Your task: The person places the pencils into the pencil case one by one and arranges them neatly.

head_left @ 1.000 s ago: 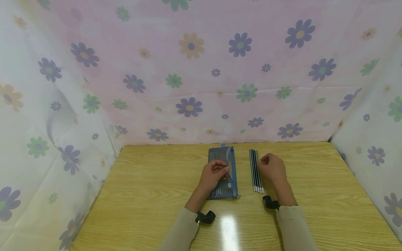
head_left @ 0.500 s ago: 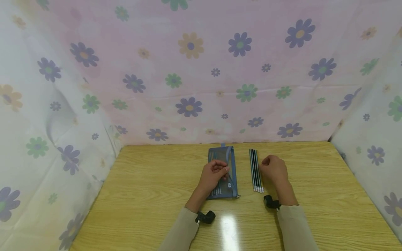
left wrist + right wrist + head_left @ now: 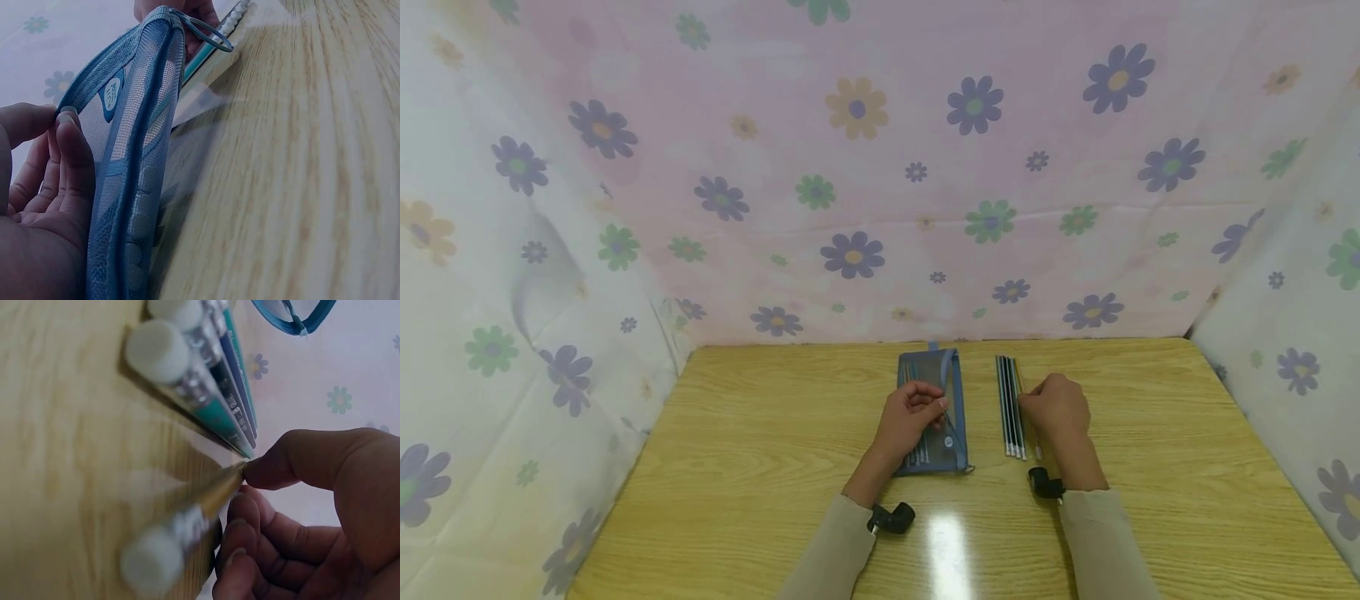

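A blue mesh pencil case (image 3: pixel 959 425) lies lengthwise on the table, with several pencils (image 3: pixel 913 372) showing through its left part. My left hand (image 3: pixel 904 427) pinches the edge of its opening between thumb and fingers; the left wrist view shows this lip (image 3: pixel 80 84) raised. My right hand (image 3: pixel 1058 410) pinches a gold pencil (image 3: pixel 220 490) by its shaft; its white eraser end (image 3: pixel 152 561) points toward me. Just left of that hand, several dark and green pencils (image 3: pixel 1008 408) lie side by side on the table, white erasers toward me.
The wood-grain table (image 3: pixel 760 433) is enclosed by floral cloth (image 3: pixel 910 200) behind and at both sides. A black camera (image 3: pixel 892 519) is strapped to my left wrist and another black camera (image 3: pixel 1045 483) to my right. The pencil case has a ring (image 3: pixel 209 34) at one corner.
My right hand has drawn the gold pencil slightly away to the right of the row, and a gap now shows between them. My left hand stays on the pencil case's lip.
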`<state>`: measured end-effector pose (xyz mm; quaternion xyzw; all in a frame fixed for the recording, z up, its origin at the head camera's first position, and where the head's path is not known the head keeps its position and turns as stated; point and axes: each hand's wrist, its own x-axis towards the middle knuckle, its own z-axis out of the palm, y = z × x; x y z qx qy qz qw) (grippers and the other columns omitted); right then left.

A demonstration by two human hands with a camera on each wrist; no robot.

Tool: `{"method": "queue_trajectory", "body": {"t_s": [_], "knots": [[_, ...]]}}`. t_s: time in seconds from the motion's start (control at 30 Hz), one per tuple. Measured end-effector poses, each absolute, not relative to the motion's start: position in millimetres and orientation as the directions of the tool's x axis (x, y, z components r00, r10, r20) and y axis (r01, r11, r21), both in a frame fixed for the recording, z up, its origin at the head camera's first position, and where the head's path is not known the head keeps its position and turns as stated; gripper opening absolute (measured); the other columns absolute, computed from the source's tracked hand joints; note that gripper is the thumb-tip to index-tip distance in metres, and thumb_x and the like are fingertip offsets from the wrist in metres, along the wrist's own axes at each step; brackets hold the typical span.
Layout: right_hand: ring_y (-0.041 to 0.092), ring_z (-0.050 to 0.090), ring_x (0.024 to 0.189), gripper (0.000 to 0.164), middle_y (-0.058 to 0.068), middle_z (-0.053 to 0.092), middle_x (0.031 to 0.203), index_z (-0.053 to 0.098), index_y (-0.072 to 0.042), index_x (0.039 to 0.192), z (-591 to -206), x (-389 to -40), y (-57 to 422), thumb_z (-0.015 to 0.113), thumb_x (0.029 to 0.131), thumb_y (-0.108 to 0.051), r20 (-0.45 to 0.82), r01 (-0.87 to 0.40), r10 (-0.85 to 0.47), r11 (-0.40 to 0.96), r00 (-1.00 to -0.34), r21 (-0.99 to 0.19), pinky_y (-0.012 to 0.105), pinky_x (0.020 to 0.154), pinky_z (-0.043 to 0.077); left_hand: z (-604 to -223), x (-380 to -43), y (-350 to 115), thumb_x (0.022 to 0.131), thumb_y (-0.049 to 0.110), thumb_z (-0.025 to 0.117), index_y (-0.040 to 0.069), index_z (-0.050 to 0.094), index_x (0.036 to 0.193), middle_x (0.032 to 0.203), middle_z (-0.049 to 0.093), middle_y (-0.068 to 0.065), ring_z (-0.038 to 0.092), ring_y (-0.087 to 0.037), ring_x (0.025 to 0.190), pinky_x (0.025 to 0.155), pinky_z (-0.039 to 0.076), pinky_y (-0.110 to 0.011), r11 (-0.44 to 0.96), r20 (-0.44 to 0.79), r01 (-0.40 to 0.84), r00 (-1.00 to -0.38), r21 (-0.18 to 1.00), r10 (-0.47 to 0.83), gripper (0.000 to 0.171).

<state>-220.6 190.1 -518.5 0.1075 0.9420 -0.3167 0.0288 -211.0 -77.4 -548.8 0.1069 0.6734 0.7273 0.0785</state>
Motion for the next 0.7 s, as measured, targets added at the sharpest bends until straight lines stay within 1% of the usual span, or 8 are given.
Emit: {"method": "queue_trajectory", "body": {"t_s": [0.07,0.13,0.33,0.57,0.7], "knots": [[0.024,0.061,0.057,0.030,0.011,0.068,0.070,0.073,-0.004,0.068,-518.2,-220.7,188.9,0.071,0.090,-0.025,-0.142,0.257,0.215,0.779,-0.966,-0.572,0.035,0.044,0.047,-549.0,-211.3,-77.5,0.102,0.007,0.072,-0.006,0.067,0.119,0.096,0.071,-0.012,0.069,-0.015,0.078,0.069,0.060,-0.027,-0.079,0.050,0.030,-0.965,0.996,0.259,0.022],[0.023,0.058,0.054,0.034,0.009,0.065,0.066,0.069,-0.005,0.065,-517.7,-220.8,187.5,0.071,0.090,-0.027,-0.159,0.288,0.240,0.782,-0.958,-0.552,0.034,0.041,0.044,-549.8,-211.6,-77.7,0.102,0.008,0.072,-0.005,0.067,0.120,0.097,0.071,-0.013,0.069,-0.015,0.078,0.069,0.060,-0.027,-0.077,0.050,0.030,-0.964,0.997,0.261,0.022],[0.024,0.057,0.054,0.037,0.011,0.063,0.066,0.067,-0.003,0.068,-517.6,-220.5,185.7,0.071,0.092,-0.030,-0.171,0.320,0.270,0.792,-0.947,-0.520,0.033,0.041,0.043,-551.5,-212.1,-77.6,0.102,0.009,0.073,-0.005,0.067,0.119,0.097,0.071,-0.013,0.069,-0.015,0.078,0.069,0.060,-0.027,-0.074,0.045,0.027,-0.965,0.997,0.260,0.022],[0.024,0.055,0.053,0.039,0.009,0.058,0.064,0.063,-0.004,0.067,-517.9,-220.4,185.6,0.071,0.093,-0.031,-0.175,0.325,0.274,0.793,-0.946,-0.516,0.033,0.041,0.041,-552.2,-212.7,-77.6,0.102,0.009,0.073,-0.005,0.067,0.119,0.097,0.071,-0.014,0.070,-0.015,0.078,0.069,0.060,-0.027,-0.074,0.047,0.029,-0.965,0.997,0.259,0.022],[0.023,0.055,0.052,0.039,0.009,0.059,0.063,0.064,-0.004,0.067,-517.0,-220.0,185.5,0.072,0.093,-0.032,-0.171,0.320,0.271,0.791,-0.947,-0.522,0.032,0.041,0.041,-552.4,-213.1,-77.5,0.102,0.009,0.073,-0.005,0.067,0.118,0.096,0.071,-0.014,0.069,-0.014,0.077,0.069,0.060,-0.026,-0.074,0.048,0.030,-0.964,0.997,0.261,0.022]]}}
